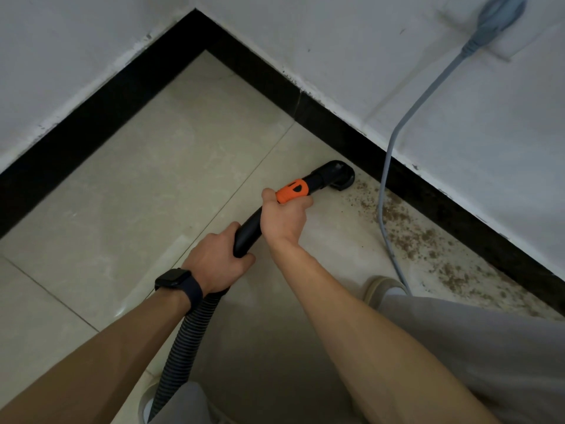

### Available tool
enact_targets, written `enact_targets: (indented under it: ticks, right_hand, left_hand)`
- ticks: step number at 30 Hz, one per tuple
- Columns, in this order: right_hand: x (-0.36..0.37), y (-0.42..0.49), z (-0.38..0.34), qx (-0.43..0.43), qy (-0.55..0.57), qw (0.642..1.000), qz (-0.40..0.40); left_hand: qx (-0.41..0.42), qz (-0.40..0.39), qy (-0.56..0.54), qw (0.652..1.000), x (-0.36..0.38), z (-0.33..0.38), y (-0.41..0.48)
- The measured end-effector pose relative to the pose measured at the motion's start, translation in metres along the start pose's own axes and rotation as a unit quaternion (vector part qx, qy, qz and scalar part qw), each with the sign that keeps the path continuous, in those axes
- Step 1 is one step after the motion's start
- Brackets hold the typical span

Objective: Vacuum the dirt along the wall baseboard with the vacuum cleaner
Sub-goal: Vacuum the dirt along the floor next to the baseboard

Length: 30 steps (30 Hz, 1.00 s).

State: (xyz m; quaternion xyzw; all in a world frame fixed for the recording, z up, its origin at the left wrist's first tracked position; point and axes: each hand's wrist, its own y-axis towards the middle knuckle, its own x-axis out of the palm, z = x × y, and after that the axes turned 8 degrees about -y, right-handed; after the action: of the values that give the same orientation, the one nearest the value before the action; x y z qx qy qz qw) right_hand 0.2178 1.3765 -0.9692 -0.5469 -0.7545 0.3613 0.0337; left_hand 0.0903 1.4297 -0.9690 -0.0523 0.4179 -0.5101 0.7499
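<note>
- A grey cable (394,142) hangs from a plug (495,16) at the top right and trails onto the pale tiled floor (153,179).
- A beige shoe (379,289) stands on the floor beside the cable's lower stretch.
- A black watch (174,278) circles a wrist.

I lose the ribbed black vacuum hose (183,347) at the bottom edge, the grey-blue wall plug (498,13) at the top.
</note>
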Motion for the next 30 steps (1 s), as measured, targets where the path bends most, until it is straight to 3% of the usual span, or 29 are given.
enact_targets:
  ticks: [15,30]
  right_hand:
    - [0.012,-0.045,0.028,0.028,-0.017,0.999,-0.005]
    - [-0.017,-0.051,0.047,0.092,0.008,0.993,0.070]
  left_hand:
    - [-0.004,-0.017,0.011,1.000,-0.006,-0.034,-0.041]
    - [0.055,-0.096,0.061,0.992,0.006,-0.025,-0.040]
